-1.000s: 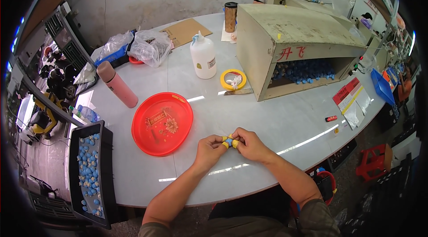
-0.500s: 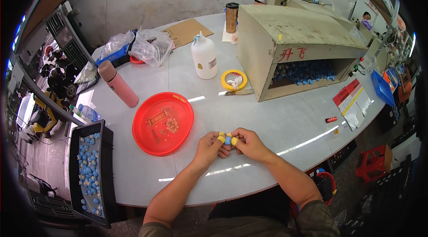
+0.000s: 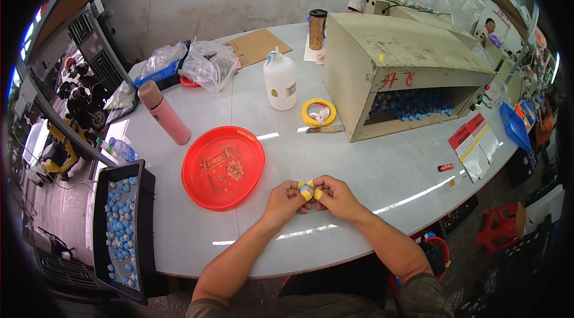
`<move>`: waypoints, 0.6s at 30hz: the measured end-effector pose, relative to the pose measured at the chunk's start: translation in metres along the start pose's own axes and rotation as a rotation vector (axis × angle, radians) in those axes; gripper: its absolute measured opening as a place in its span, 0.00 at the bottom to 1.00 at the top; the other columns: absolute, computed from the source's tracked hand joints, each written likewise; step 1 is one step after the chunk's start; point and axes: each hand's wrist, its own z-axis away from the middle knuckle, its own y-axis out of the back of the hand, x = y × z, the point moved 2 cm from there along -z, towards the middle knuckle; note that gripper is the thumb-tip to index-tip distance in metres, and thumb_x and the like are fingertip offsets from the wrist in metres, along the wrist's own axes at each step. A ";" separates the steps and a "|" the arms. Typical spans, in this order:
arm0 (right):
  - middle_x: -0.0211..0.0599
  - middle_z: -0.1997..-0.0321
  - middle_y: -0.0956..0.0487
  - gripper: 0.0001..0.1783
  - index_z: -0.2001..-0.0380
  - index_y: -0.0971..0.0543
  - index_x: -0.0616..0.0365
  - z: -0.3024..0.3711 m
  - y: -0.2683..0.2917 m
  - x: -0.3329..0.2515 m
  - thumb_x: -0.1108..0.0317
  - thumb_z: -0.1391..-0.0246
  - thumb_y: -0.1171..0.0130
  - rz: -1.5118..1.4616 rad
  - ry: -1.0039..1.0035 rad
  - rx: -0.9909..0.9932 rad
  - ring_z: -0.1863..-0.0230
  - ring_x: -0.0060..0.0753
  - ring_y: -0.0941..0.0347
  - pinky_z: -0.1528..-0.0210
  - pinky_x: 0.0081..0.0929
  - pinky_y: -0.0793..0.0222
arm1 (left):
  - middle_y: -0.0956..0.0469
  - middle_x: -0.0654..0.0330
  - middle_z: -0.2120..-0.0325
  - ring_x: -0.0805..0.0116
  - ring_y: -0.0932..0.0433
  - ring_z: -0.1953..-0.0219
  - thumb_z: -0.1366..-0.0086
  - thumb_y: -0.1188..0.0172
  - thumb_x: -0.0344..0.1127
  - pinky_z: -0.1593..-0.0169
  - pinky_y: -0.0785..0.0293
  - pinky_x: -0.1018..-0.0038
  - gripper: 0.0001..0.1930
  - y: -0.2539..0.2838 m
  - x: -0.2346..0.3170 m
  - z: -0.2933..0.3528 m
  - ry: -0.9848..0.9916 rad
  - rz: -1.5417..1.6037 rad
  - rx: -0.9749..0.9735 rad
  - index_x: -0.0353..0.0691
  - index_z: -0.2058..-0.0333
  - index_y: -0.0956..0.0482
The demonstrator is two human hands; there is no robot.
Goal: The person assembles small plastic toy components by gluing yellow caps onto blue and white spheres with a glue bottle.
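In front of me, over the near part of the table, both hands meet at the fingertips around a small blue rounded piece (image 3: 305, 189). My left hand (image 3: 284, 203) pinches it between thumb and fingers. From the other side my right hand (image 3: 336, 197) closes its thumb and index finger on the same piece. Yellow wraps cover the thumb and index fingertips of both hands. Most of the piece is hidden behind these fingers. A shallow red plastic tray (image 3: 200, 189) lies to the left of my hands, apart from them.
At the left stands a black bin (image 3: 146, 216) with many blue-and-white pieces. An open-fronted box (image 3: 418, 46) holds more blue pieces. Nearby are a white squeeze bottle (image 3: 281, 84), yellow tape roll (image 3: 307, 114), flat blade (image 3: 324, 129), pink flask (image 3: 167, 117) and brown tumbler (image 3: 317, 34). A person sits behind the box.
The fingertips have drawn closer around the blue piece, so less of it shows. My left thumb has shifted over it. The whole view has shifted slightly.
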 end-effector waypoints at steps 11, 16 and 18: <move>0.29 0.69 0.27 0.14 0.52 0.29 0.62 -0.002 0.030 -0.012 0.75 0.42 0.50 -0.183 0.121 0.384 0.74 0.17 0.32 0.70 0.17 0.35 | 0.30 0.47 0.46 0.60 0.28 0.44 0.27 0.69 0.42 0.47 0.24 0.75 0.21 0.052 0.039 0.000 -0.279 0.919 0.451 0.30 0.48 0.37; 0.29 0.68 0.27 0.12 0.56 0.28 0.60 -0.003 0.059 -0.012 0.75 0.44 0.49 -0.429 0.120 0.628 0.75 0.17 0.33 0.72 0.17 0.37 | 0.33 0.45 0.44 0.58 0.27 0.45 0.27 0.69 0.48 0.47 0.24 0.73 0.27 0.037 0.033 -0.001 -0.250 0.916 0.445 0.29 0.44 0.39; 0.29 0.69 0.27 0.13 0.56 0.29 0.61 -0.012 0.077 -0.024 0.75 0.46 0.49 -0.311 0.124 0.655 0.74 0.18 0.32 0.72 0.18 0.36 | 0.32 0.46 0.44 0.58 0.27 0.46 0.27 0.68 0.48 0.48 0.23 0.73 0.26 0.037 0.021 -0.001 -0.257 0.839 0.423 0.30 0.44 0.39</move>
